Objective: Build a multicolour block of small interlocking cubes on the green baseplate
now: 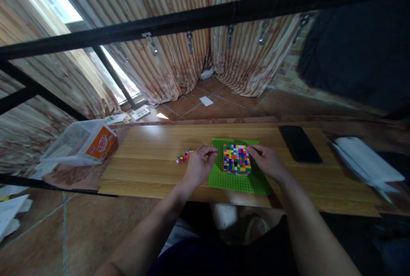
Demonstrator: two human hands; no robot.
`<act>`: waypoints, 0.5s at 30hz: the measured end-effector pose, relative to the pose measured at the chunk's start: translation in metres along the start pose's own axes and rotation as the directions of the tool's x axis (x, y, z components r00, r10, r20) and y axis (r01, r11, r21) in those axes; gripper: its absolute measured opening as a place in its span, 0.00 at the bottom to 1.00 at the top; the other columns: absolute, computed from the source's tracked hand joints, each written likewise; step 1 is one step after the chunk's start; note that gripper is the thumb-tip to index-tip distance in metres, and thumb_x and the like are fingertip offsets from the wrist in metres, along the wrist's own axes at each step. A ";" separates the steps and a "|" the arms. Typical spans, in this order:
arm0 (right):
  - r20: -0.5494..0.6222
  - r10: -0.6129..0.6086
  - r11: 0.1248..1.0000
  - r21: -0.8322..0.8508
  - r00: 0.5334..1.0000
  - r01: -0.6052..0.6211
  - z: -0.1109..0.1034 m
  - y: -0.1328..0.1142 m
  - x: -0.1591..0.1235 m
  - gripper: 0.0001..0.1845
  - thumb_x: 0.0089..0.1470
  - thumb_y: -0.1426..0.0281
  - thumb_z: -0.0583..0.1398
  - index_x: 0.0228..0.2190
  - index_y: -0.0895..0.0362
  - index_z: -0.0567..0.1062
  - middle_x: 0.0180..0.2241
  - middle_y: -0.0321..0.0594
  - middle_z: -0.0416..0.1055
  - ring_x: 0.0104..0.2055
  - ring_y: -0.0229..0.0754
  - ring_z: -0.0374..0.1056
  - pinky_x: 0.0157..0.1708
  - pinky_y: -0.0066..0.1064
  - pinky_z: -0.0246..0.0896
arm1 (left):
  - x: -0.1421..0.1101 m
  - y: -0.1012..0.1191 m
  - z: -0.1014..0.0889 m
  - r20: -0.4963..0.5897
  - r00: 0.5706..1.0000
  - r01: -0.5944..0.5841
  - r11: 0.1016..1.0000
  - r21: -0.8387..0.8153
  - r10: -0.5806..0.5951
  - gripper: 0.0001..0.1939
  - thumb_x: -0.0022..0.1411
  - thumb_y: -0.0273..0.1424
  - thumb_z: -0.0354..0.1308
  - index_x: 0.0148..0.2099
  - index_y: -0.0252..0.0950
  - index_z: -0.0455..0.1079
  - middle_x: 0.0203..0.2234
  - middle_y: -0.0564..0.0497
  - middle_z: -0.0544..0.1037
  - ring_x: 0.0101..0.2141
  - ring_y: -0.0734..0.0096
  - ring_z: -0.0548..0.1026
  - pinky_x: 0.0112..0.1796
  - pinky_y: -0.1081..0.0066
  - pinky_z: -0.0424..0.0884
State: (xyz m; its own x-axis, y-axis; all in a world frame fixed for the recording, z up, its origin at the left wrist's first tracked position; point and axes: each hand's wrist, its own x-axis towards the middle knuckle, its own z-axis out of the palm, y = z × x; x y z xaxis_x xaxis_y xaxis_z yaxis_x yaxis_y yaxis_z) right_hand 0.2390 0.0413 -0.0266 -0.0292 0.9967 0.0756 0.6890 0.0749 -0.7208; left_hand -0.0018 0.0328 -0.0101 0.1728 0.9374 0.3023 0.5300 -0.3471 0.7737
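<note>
A block of small multicoloured toy bricks [236,159] stands on a green studded baseplate [238,184]. My right hand [268,160] has its thumb and fingertips closed at the far right corner of the block, touching it. Over the left edge of the baseplate is my left hand [201,163], its thumb and fingers pinched together. Whatever sits in that pinch, if anything, is too small to make out. Just beyond the left hand lies a small pile of loose coloured bricks [183,157], partly hidden by it.
The wooden table [144,152] carries a black phone [300,144] on the right. A clear plastic bin [75,141] with an orange label stands left of the table. White papers [368,160] lie at the right. A dark metal bar [198,19] with hanging clips crosses above.
</note>
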 end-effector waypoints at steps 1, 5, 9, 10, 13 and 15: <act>0.004 0.003 1.000 0.001 1.000 -0.003 0.000 0.000 0.000 0.20 0.58 0.57 0.52 0.38 0.53 0.79 0.36 0.41 0.79 0.38 0.48 0.73 0.38 0.36 0.65 | 0.003 0.005 0.004 -0.001 1.000 -0.012 1.000 -0.016 0.012 0.07 0.60 0.26 0.56 0.37 0.38 0.75 0.32 0.51 0.78 0.34 0.72 0.75 0.39 0.72 0.70; 0.006 0.013 1.000 0.014 1.000 -0.013 -0.001 -0.002 0.000 0.20 0.58 0.57 0.53 0.38 0.53 0.80 0.35 0.41 0.79 0.37 0.47 0.73 0.36 0.35 0.64 | 0.014 0.015 0.020 -0.017 0.996 -0.090 0.994 -0.054 0.089 0.06 0.61 0.28 0.56 0.37 0.39 0.75 0.34 0.51 0.77 0.37 0.71 0.75 0.43 0.71 0.70; -0.004 0.011 1.000 0.024 1.000 -0.011 -0.002 -0.004 -0.001 0.19 0.57 0.57 0.53 0.37 0.53 0.80 0.35 0.41 0.79 0.36 0.46 0.73 0.36 0.34 0.64 | 0.022 0.011 0.033 -0.055 0.991 -0.129 0.990 -0.051 0.126 0.06 0.60 0.27 0.57 0.36 0.38 0.75 0.36 0.49 0.76 0.41 0.70 0.74 0.46 0.69 0.69; -0.003 0.014 1.000 0.022 1.000 -0.014 -0.002 -0.005 -0.001 0.19 0.57 0.57 0.53 0.37 0.53 0.80 0.35 0.41 0.79 0.36 0.46 0.73 0.35 0.34 0.64 | 0.023 0.009 0.035 -0.054 0.991 -0.128 0.991 -0.047 0.126 0.06 0.60 0.27 0.57 0.36 0.38 0.75 0.37 0.49 0.76 0.41 0.70 0.73 0.47 0.69 0.69; 0.005 0.016 1.000 0.024 1.000 -0.016 -0.003 -0.006 -0.001 0.19 0.57 0.57 0.53 0.38 0.53 0.80 0.36 0.40 0.79 0.36 0.46 0.73 0.36 0.34 0.64 | 0.023 0.004 0.037 -0.045 0.993 -0.115 0.992 -0.042 0.113 0.06 0.60 0.27 0.57 0.36 0.39 0.75 0.38 0.49 0.76 0.42 0.70 0.73 0.48 0.68 0.68; 0.003 0.014 1.000 0.022 1.000 -0.014 -0.003 -0.005 -0.001 0.19 0.57 0.57 0.53 0.38 0.53 0.80 0.35 0.40 0.79 0.36 0.46 0.73 0.36 0.34 0.64 | 0.023 0.003 0.038 -0.049 0.993 -0.113 0.992 -0.055 0.110 0.06 0.60 0.26 0.57 0.36 0.38 0.75 0.37 0.49 0.76 0.42 0.70 0.73 0.48 0.68 0.68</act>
State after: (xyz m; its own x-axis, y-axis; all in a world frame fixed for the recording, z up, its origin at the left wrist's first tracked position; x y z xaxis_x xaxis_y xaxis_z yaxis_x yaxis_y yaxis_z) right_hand 0.2375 0.0398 -0.0209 -0.0218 0.9977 0.0635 0.6732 0.0616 -0.7369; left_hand 0.0352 0.0540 -0.0216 0.1893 0.8911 0.4125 0.4606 -0.4516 0.7641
